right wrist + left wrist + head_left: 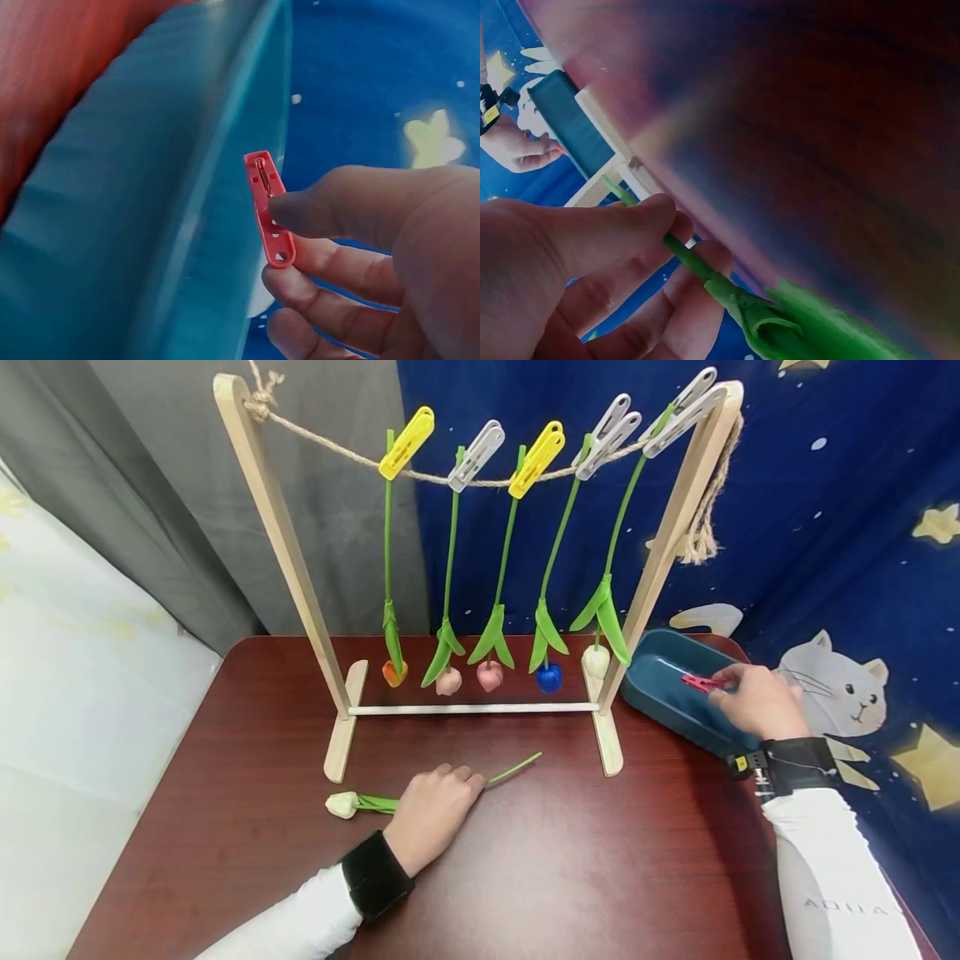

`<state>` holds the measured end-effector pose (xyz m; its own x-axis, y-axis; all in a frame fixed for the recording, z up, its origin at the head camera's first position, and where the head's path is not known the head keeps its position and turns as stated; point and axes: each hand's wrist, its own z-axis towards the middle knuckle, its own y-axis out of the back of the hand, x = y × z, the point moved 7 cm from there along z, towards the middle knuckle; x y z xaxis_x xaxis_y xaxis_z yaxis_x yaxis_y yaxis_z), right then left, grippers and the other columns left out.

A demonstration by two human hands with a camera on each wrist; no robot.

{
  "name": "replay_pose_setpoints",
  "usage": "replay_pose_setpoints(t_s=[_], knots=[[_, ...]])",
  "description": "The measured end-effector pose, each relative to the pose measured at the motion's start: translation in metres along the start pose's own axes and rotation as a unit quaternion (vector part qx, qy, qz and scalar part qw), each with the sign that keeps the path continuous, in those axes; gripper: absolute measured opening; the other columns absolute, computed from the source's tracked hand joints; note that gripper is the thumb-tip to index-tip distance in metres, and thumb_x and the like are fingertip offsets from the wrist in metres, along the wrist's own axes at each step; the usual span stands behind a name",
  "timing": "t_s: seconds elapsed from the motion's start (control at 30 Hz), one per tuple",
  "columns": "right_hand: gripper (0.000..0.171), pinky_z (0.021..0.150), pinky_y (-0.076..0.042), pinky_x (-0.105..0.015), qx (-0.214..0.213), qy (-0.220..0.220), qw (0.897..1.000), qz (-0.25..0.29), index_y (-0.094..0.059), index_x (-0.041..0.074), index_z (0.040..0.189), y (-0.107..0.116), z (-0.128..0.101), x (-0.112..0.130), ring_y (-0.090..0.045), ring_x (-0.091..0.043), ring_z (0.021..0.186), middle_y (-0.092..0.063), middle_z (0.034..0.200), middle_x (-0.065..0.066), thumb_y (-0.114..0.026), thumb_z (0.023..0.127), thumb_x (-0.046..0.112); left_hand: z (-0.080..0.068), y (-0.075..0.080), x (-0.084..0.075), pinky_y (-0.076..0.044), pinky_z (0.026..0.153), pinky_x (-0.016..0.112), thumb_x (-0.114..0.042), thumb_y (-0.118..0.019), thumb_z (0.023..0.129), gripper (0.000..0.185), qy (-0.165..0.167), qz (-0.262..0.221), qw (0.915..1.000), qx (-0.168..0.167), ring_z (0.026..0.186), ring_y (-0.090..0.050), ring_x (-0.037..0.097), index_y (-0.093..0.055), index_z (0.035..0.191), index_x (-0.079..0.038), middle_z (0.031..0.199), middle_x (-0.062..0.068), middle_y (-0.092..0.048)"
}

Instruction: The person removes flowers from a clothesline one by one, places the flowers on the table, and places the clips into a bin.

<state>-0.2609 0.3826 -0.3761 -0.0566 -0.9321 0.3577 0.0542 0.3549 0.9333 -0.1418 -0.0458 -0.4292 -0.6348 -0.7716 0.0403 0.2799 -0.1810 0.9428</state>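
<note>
**Two hands, one tulip, one peg**

Left hand (pixel 435 806) on the desk (pixel 570 877), near centre, in front of the rack (pixel 472 708). Grip closed on a loose tulip (pixel 343 804): thumb and fingers pinch the green stem, white bud lying left of the hand, stem tip poking out right.

Right hand (pixel 757 700) over the teal tray (pixel 660 681) at far right of the desk. Grip pinches a red peg (pixel 701 682) between thumb and forefinger, just above the tray.

Five tulips hang head down from the rope (pixel 330 443), each clipped by a yellow or grey peg.
</note>
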Motion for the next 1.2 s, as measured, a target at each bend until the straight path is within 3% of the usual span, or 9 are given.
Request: replay_pose_setpoints(t_s=[0.33, 0.47, 0.8, 1.0, 1.2], knots=[[0.032, 0.079, -0.030, -0.061, 0.061, -0.030, 0.997, 0.026, -0.071, -0.006, 0.115, -0.025, 0.011, -0.020, -0.056, -0.044, 0.098, -0.072, 0.095, -0.019, -0.072, 0.099, 0.021, 0.007, -0.011, 0.007, -0.056, 0.057, 0.033, -0.006, -0.079, 0.095, 0.015, 0.024, -0.013, 0.9988, 0.040, 0.074, -0.067, 0.017, -0.082, 0.105, -0.017, 0.086, 0.000, -0.070], [0.032, 0.081, -0.032, -0.064, 0.087, -0.041, 0.995, 0.023, -0.071, -0.006, 0.116, -0.030, 0.010, -0.027, -0.055, -0.046, 0.100, -0.070, 0.099, -0.021, -0.072, 0.099, 0.022, 0.008, -0.014, 0.009, -0.057, 0.058, 0.033, -0.010, -0.083, 0.094, 0.014, 0.029, -0.013, 0.9981, 0.052, 0.075, -0.067, 0.017, -0.082, 0.106, -0.016, 0.086, 0.001, -0.069], [0.038, 0.081, -0.036, -0.066, 0.128, -0.064, 0.989, 0.033, -0.070, -0.007, 0.122, -0.042, 0.012, -0.038, -0.055, -0.049, 0.105, -0.069, 0.111, -0.028, -0.072, 0.098, 0.023, 0.007, -0.015, 0.011, -0.056, 0.055, 0.033, -0.006, -0.081, 0.093, 0.014, 0.032, -0.006, 0.9986, 0.042, 0.076, -0.063, 0.020, -0.082, 0.102, -0.016, 0.084, 0.002, -0.064], [0.042, 0.080, -0.040, -0.065, 0.127, -0.059, 0.990, 0.028, -0.068, -0.007, 0.126, -0.043, 0.013, -0.038, -0.057, -0.050, 0.106, -0.068, 0.116, -0.031, -0.073, 0.098, 0.024, 0.006, -0.014, 0.012, -0.056, 0.056, 0.033, -0.005, -0.081, 0.092, 0.014, 0.033, -0.011, 0.9987, 0.038, 0.076, -0.064, 0.020, -0.081, 0.103, -0.014, 0.085, 0.003, -0.065], [0.046, 0.085, -0.038, -0.069, 0.093, -0.041, 0.995, 0.013, -0.064, -0.008, 0.130, -0.031, 0.009, -0.026, -0.060, -0.052, 0.109, -0.068, 0.116, -0.033, -0.072, 0.099, 0.025, 0.002, -0.008, 0.015, -0.057, 0.058, 0.034, -0.006, -0.082, 0.093, 0.017, 0.045, -0.026, 0.9980, 0.035, 0.078, -0.063, 0.020, -0.080, 0.107, -0.014, 0.090, 0.003, -0.066]])
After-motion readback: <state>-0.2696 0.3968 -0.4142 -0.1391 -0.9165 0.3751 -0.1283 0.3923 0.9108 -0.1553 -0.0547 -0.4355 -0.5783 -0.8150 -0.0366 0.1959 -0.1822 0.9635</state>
